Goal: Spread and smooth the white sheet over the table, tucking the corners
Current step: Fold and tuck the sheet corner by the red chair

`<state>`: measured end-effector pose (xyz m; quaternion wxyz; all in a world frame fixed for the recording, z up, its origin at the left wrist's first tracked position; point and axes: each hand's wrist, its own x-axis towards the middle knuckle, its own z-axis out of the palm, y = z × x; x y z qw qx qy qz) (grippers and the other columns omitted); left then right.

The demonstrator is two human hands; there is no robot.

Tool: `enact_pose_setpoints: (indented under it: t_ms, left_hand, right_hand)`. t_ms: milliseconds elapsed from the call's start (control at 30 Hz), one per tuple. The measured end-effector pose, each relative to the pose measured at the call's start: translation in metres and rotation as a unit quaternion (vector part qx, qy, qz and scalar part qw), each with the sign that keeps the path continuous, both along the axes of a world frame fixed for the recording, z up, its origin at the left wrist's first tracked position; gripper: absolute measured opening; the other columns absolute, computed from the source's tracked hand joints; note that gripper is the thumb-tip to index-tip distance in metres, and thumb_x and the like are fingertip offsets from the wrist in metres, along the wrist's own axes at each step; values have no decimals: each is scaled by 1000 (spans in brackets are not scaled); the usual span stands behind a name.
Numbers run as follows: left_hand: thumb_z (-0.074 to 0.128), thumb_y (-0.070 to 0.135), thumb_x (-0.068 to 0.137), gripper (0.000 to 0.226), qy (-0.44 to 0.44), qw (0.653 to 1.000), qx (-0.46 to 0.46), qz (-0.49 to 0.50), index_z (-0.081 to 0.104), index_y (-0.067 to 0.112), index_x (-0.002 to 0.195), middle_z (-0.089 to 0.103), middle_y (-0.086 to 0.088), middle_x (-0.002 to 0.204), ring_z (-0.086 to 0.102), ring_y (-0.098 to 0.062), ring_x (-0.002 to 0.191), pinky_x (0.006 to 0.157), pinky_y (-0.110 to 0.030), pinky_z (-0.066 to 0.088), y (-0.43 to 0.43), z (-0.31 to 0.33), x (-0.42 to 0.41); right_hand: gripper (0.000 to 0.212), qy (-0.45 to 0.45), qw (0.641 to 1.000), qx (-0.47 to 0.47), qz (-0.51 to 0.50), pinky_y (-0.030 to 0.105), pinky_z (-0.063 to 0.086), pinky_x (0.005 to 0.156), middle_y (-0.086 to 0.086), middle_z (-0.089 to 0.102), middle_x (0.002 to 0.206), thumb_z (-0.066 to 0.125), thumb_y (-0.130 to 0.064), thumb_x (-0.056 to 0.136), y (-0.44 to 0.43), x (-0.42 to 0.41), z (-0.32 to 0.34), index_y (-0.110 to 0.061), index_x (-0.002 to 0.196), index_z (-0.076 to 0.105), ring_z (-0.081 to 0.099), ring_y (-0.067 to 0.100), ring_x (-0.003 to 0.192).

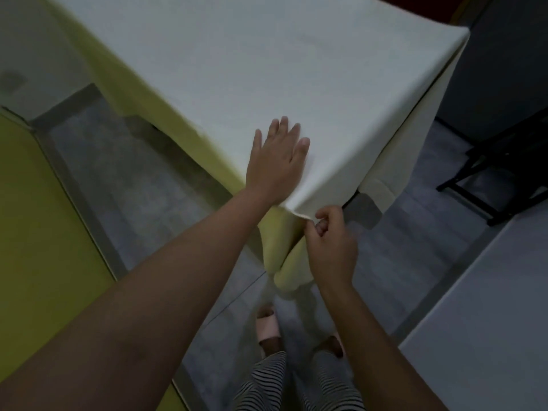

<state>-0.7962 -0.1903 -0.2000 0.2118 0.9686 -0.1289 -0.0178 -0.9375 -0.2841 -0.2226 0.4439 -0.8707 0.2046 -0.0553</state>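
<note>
Pinched between curled fingers of the right hand (330, 237), the sheet (267, 69) corner is drawn down for tucking; the cloth is pinned on the table by the flat, open left hand (277, 164) so that slipping is prevented

- Exposure is low overall: the scene is dim and grey, with no glare and no hard-edged shadows.
- The brightest area is the top of the sheet (267, 69), beyond the left hand (277, 164). Its drape left of that hand carries a yellow-green cast.
- Motion smear runs along the sheet edge left of the left hand, and the floor (133, 179) there is soft.
- The right hand (332, 241) and both forearms are dark, with muddy detail.
- The area beyond and right of the right hand is near black.
- Wide-angle stretch makes the forearms swell toward the lower edge. The slippers (268, 324) below the hands are blurred.
</note>
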Motion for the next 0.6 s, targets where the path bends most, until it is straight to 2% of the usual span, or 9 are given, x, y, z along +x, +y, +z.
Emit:
enact_pose_setpoints:
  t_ms: [100,200,267,333,367,500,600]
  left_hand:
    - [12,47,101,59,0,1000,4,4,25,17,150,14,-5,160,4,-16,148,118,-39,-4,-1,0,0]
    - [13,47,101,58,6,1000,14,3,23,17,150,13,-5,160,3,-16,148,118,-39,-5,-1,3,0]
    - [13,47,101,58,7,1000,19,-1,22,17,151,12,-5,160,3,-16,148,117,-39,-5,-1,4,0]
    - [14,48,101,59,2,1000,15,0,23,17,150,13,-4,160,3,-15,148,117,-38,-5,-1,3,-1]
    - [14,49,101,59,-2,1000,12,2,24,18,150,14,-4,160,4,-15,148,117,-38,-5,-2,2,-2]
    - [14,50,100,60,-12,1000,15,9,26,19,149,16,-4,160,5,-15,148,118,-38,-3,-2,-2,0]
    - [16,51,99,60,-15,1000,10,11,28,19,149,17,-4,159,6,-15,148,118,-38,-3,-2,-3,0]
  right_hand:
    - [23,9,995,49,-81,36,40,54,-5,50,62,58,-19,86,20,-6,-3,-23,75,39,51,17,58]
    - [25,-25,992,77,-101,26,34,59,-10,49,65,63,-19,85,37,-9,-6,-23,73,42,47,8,62]
    - [13,-60,993,56,-85,23,39,71,-9,57,79,67,-18,84,45,-11,-10,-18,84,55,53,8,78]
    - [21,-57,995,13,-81,36,46,86,1,65,96,68,-22,84,51,-12,-20,-10,99,61,60,19,93]
    - [26,-42,995,3,-92,41,45,90,3,66,100,68,-24,84,53,-12,-25,-10,104,61,60,22,97]
    - [36,5,990,28,-135,40,32,102,3,62,119,61,-29,89,62,-14,-39,-12,121,56,56,22,112]
    - [38,-32,989,56,-131,48,35,104,10,57,129,55,-24,93,76,-17,-38,-7,126,55,53,27,119]
